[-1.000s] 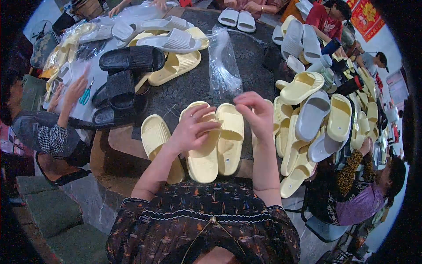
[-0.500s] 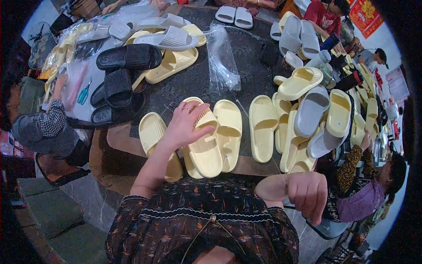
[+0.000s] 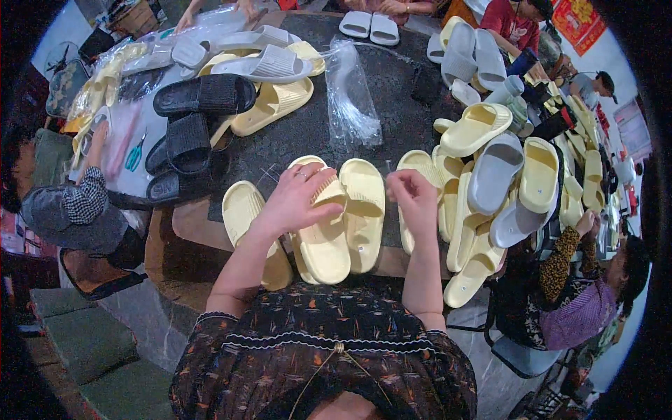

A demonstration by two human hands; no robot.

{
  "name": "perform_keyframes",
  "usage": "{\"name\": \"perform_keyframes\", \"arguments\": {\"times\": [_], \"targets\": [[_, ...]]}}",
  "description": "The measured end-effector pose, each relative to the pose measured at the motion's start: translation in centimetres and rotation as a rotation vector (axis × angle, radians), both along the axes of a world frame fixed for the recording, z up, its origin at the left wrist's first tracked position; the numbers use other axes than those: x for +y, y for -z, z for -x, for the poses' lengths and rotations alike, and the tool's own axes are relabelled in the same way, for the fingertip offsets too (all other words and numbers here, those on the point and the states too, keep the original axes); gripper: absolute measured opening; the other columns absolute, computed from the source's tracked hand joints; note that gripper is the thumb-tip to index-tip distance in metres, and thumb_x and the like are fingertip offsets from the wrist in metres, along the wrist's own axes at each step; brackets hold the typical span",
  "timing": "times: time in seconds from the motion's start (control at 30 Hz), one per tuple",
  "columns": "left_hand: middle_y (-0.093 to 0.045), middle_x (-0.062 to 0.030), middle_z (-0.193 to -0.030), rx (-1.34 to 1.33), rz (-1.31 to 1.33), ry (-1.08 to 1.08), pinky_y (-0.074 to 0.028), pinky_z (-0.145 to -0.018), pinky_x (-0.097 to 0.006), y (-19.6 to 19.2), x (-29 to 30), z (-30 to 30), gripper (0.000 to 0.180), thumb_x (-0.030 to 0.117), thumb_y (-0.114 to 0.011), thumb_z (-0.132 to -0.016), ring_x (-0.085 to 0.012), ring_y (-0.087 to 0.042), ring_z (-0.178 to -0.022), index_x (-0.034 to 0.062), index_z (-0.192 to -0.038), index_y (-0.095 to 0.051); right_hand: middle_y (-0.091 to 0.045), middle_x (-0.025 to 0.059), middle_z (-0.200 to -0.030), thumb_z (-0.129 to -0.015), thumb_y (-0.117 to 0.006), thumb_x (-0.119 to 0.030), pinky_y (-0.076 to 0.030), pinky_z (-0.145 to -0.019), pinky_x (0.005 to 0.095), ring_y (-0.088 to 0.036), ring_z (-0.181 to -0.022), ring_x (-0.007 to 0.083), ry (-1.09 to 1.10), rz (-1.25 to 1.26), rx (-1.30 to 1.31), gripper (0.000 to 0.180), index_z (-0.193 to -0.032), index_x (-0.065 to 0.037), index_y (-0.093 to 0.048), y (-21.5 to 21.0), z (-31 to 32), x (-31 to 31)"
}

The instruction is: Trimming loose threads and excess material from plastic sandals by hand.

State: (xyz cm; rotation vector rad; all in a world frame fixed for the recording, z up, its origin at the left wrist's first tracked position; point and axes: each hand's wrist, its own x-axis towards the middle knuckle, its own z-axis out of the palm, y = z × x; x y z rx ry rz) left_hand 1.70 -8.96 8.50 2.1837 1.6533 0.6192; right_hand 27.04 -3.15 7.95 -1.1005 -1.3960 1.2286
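Note:
My left hand is closed over the ribbed strap of a pale yellow slipper near the table's front edge. Touching it on the right is another yellow slipper, and a further one lies left, partly behind my forearm. My right hand is raised, thumb and fingers pinched together. A tiny thin thing may stick up from its fingertips; I cannot make it out. Behind that hand lies a yellow slipper, partly hidden by it.
Yellow and grey slippers pile up at the right. Black slippers and a loose yellow slipper lie at the left, with teal scissors beyond. A clear plastic bag rests mid-table. Other people sit around the table.
My right hand has come up from the lower right to above the table, its fingers now pinched. A yellow slipper in the right pile now hangs lower past the table edge. My left hand stays put.

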Motion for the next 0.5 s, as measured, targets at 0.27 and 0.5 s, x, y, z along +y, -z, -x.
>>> {"name": "perform_keyframes", "arguments": {"times": [0.27,0.5], "targets": [[-0.051,-0.0218,-0.130,-0.172,-0.030,-0.039,-0.035,-0.109,-0.048,0.1,-0.2,0.6,0.060,0.044,-0.061,-0.091,-0.0398,-0.044,-0.125,0.0064,-0.137,-0.051,-0.063,0.0046,-0.069,-0.080,-0.071,0.000,-0.043,-0.051,0.0222,-0.057,-0.056,0.0089,-0.488,-0.267,0.638,0.008,-0.079,-0.001,-0.063,-7.7,-4.5,-6.5],[-0.054,-0.0224,-0.125,-0.297,-0.099,-0.095,-0.037,-0.106,-0.047,0.9,0.1,0.4,0.047,0.032,-0.056,-0.095,-0.0406,-0.048,-0.119,0.0055,-0.134,-0.052,-0.064,0.0030,-0.066,-0.089,-0.069,-0.019,-0.047,-0.051,0.0255,-0.061,-0.055,0.0101,-0.524,0.312,-0.262,0.021,-0.081,0.000,-0.066,-1.3,2.8,-6.3]]}}
